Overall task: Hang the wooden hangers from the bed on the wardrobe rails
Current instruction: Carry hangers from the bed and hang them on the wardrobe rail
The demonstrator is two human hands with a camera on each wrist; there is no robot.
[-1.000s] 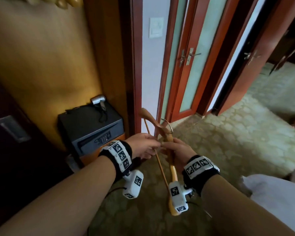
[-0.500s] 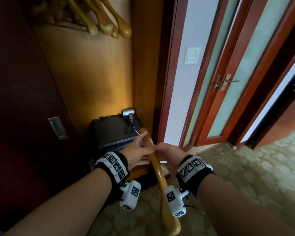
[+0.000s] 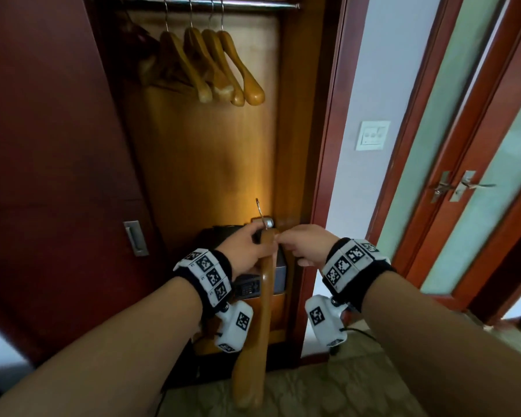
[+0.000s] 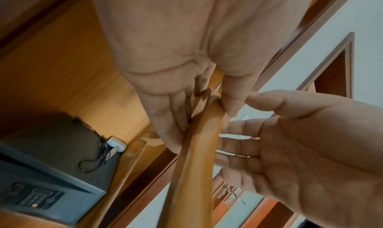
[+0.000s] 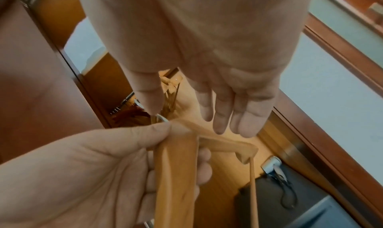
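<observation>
One wooden hanger in my hands, four more already up on the rail

The one I've got is honey-coloured, turned end-on so one arm points down toward the floor and its metal hook sticks up. The other hangers hang bunched together by their hooks from the shiny metal wardrobe rail, arms sloping down to the right.

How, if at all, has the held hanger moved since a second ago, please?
Yes: the hanger has moved left, from right of the safe to in front of it, gripped by the left hand.
</observation>
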